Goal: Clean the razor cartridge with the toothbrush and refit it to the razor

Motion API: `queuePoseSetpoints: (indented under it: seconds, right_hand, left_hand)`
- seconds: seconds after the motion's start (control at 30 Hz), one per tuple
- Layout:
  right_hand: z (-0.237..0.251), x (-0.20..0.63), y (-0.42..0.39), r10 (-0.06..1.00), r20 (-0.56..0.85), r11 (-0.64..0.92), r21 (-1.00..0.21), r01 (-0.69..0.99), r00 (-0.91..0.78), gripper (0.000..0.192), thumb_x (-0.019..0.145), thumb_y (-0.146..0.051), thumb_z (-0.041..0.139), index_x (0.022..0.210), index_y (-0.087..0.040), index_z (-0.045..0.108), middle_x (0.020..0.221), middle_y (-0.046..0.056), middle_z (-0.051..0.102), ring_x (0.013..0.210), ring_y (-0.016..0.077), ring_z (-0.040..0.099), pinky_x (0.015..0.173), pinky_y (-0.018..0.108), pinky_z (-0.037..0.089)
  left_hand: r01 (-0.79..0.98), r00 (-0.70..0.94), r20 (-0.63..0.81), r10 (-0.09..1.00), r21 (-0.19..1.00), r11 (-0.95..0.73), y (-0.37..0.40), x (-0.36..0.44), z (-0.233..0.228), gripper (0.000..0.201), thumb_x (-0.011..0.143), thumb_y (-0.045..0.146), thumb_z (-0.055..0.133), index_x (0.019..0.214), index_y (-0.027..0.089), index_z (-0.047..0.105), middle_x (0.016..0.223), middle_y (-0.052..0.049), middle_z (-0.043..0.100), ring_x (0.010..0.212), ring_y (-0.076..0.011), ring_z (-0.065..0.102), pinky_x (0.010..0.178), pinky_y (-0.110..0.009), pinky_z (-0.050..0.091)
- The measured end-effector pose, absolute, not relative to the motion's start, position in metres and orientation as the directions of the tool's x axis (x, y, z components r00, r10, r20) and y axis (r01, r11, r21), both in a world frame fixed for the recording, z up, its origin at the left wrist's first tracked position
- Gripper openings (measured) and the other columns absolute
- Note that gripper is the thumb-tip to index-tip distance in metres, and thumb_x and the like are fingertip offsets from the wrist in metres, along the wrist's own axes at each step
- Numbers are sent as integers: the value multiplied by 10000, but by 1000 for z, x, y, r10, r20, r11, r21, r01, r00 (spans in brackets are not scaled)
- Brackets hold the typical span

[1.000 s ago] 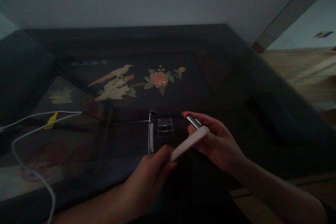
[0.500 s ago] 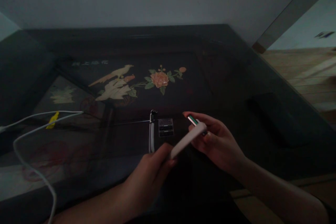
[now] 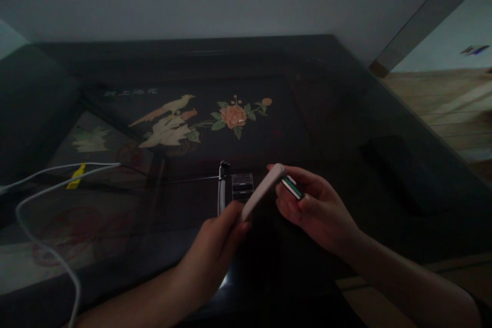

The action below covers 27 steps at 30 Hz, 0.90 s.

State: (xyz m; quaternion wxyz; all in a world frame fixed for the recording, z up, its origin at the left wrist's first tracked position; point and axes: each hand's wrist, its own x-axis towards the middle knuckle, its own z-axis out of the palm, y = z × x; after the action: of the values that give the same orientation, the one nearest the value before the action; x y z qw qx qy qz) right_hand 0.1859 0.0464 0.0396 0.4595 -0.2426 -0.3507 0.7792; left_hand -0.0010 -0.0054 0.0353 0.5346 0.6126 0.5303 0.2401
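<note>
My left hand (image 3: 215, 246) is closed around the lower end of a slim white stick-like object (image 3: 263, 190), its exact kind unclear in the dim light. The stick slants up to the right, its rounded tip close to my right fingers. In my right hand (image 3: 321, 205), thumb and fingers pinch a small green and white bar (image 3: 292, 187), too small to name. Behind the stick, a small clear case (image 3: 242, 182) with dark pieces inside lies on the dark table (image 3: 330, 128). Left of it is a narrow white and black item (image 3: 222, 187) with a hooked top.
A white cable (image 3: 49, 251) with a yellow tag (image 3: 76, 177) loops over the table's left side. A dark flat object (image 3: 407, 174) lies at the right. Bird and flower inlays decorate the tabletop, and a pale wall (image 3: 184, 0) rises behind it.
The white stick has swung up and left, from in front of the green and white bar to beside it. My right hand has tilted the bar and stays nearly in place.
</note>
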Motion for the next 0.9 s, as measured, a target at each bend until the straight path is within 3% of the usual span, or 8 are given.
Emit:
queuePoseSetpoints:
  seconds: [0.1,0.27,0.4,0.53,0.67,0.9]
  right_hand:
    - [40,186,46,880,-74,-346,-776,-528,-469,390,706,-318,810,1082,-253,730,663,-50,475,503,38,366,433,150,334]
    - [40,186,48,889,-58,-330,-769,-548,-455,415,692,-321,821,1089,-245,727,637,-57,461,492,40,353,432,158,333]
    - [40,186,48,880,-88,-356,-773,-525,-467,402,692,-328,820,1079,-256,733,672,-43,490,508,42,371,430,152,333]
    - [41,186,47,884,-90,-357,-762,-540,-458,413,696,-316,819,1091,-236,727,630,-57,460,499,37,358,444,149,343]
    - [41,186,48,874,-99,-370,-771,-519,-475,375,703,-323,810,1066,-264,735,664,-41,506,518,48,388,438,156,343]
    - [37,186,47,880,-43,-335,-760,-557,-472,392,724,-337,797,1097,-250,714,591,-66,472,474,42,359,442,175,316]
  left_hand:
    - [376,410,-256,875,922,93,-6,-1,35,176,888,314,370,769,204,440,589,67,390,500,-90,346,449,-183,292]
    - [392,321,-264,910,911,127,-6,-1,33,177,896,307,364,781,203,450,583,69,380,496,-90,332,442,-183,279]
    - [357,393,-250,885,928,103,-6,-1,30,180,894,321,378,772,204,440,581,72,377,493,-86,328,447,-180,281]
    - [374,331,-254,909,920,120,-7,-1,31,177,903,307,370,781,205,448,581,72,370,497,-89,321,443,-182,272]
    - [349,420,-238,876,933,86,-7,-1,32,158,898,293,386,780,205,444,590,70,383,500,-87,330,452,-185,284]
    - [365,275,-274,922,916,163,-4,-1,35,183,903,310,374,788,200,463,587,69,369,509,-93,326,454,-188,283]
